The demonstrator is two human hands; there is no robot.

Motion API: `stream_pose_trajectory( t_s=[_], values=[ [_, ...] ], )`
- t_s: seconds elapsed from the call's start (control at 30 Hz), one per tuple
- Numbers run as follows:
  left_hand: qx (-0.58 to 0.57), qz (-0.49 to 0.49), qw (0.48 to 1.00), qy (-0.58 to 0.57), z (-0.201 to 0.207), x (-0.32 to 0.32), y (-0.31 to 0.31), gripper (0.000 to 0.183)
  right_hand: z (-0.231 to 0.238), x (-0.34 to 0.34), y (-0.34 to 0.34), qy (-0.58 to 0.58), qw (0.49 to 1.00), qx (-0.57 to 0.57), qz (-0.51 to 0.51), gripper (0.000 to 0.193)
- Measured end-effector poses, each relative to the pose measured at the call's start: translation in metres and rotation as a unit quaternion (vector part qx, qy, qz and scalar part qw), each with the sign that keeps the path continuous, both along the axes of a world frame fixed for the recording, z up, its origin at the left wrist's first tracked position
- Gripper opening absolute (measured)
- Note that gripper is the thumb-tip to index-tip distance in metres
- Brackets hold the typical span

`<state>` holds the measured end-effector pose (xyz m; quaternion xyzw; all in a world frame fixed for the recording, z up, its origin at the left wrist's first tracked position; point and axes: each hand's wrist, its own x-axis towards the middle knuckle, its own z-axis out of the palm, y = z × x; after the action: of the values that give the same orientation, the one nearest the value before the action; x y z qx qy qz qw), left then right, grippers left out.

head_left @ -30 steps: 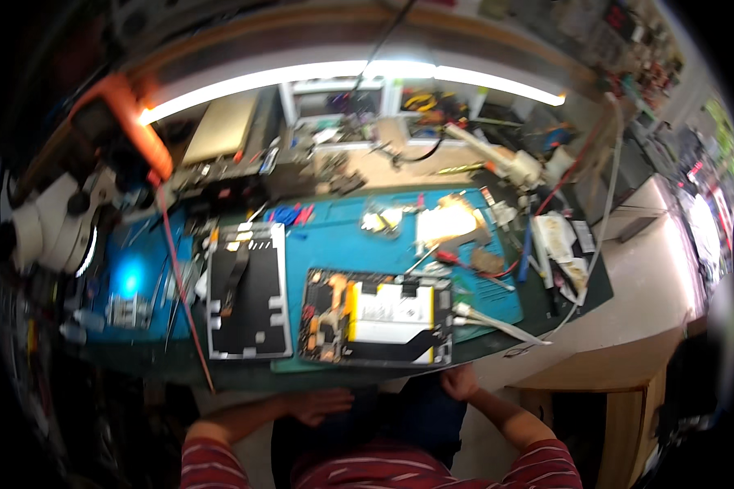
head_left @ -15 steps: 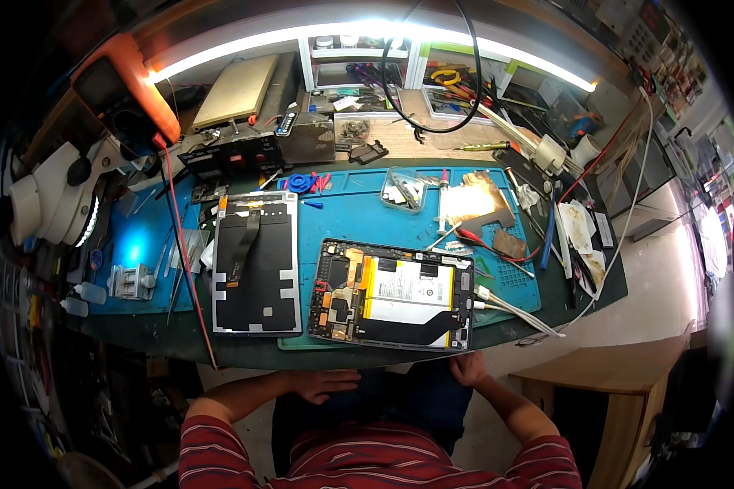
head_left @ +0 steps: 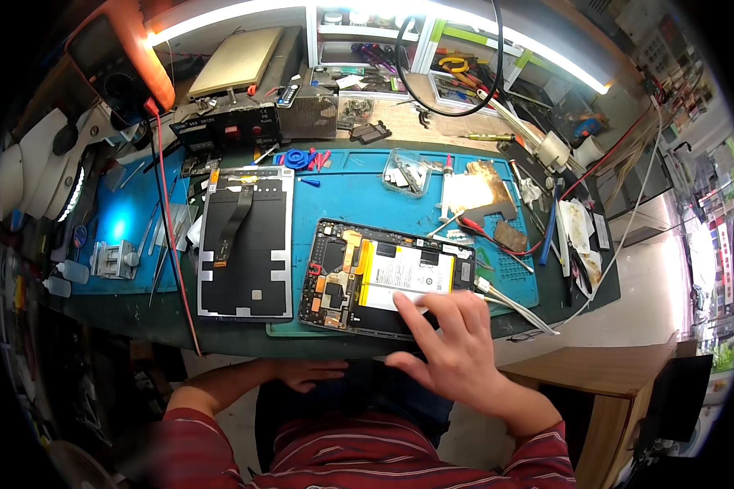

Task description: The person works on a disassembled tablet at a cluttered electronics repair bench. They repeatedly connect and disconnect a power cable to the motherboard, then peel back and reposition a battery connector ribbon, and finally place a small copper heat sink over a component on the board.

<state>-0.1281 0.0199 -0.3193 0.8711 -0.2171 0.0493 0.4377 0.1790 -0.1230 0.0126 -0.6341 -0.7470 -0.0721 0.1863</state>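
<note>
So the opened tablet [head_left: 328, 281] is lying face-up guts on the blue mat [head_left: 342, 191], right at the front of the worktop [head_left: 245, 336]. Inside its shallow black shell there's a white battery [head_left: 412, 273] with yellow down the left edge, and copper and orange patches off to the left of that.

Right hand [head_left: 462, 350] is over the tablet's lower right corner, index finger stretched out over the battery. That grip is apart, thumb well away from the finger, nothing in it. Can't tell if the fingertip actually touches. Left hand [head_left: 311, 373] lies on the lap, its grip loose and apart too, also holding nothing.

Just left of the tablet is a black panel [head_left: 257, 297] with a dark ribbon cable on it.

Containers: a clear plastic box [head_left: 422, 169] near the back of the mat has small light and dark bits in it. Behind, a clear tray [head_left: 354, 125] holds little parts, too small to make out. The white-framed shelf unit [head_left: 312, 37] has jars up top and yellow-handled pliers [head_left: 457, 63] in the right-hand section. Two small bottles [head_left: 72, 271] sit far left, contents unclear.
</note>
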Motion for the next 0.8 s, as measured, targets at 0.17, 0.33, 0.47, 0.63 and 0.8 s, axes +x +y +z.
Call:
stream_pose_trajectory(
  t_s=[0.17,0.33,0.47,0.63,0.8],
  values=[
    [-0.01,0.019,1.0,-0.014,0.001,0.002,-0.002,0.079,-0.004,-0.001,0.017,-0.047,0.998,-0.042,-0.016,0.079],
    [-0.008,0.0,1.0,0.0,0.002,0.002,0.0,0.085,-0.004,0.006,0.013,0.025,0.999,-0.015,-0.023,0.066],
    [-0.02,0.004,1.0,0.005,-0.015,-0.003,-0.003,0.083,-0.004,0.017,0.0,0.145,0.986,0.081,0.018,0.032],
    [-0.001,0.001,1.0,-0.03,-0.012,0.001,0.0,0.083,-0.015,-0.008,-0.037,0.229,0.959,0.055,0.157,0.016],
    [0.009,0.008,1.0,0.014,-0.008,-0.004,-0.001,0.079,-0.079,-0.026,-0.077,0.22,0.959,-0.084,0.156,0.02]
  ],
)
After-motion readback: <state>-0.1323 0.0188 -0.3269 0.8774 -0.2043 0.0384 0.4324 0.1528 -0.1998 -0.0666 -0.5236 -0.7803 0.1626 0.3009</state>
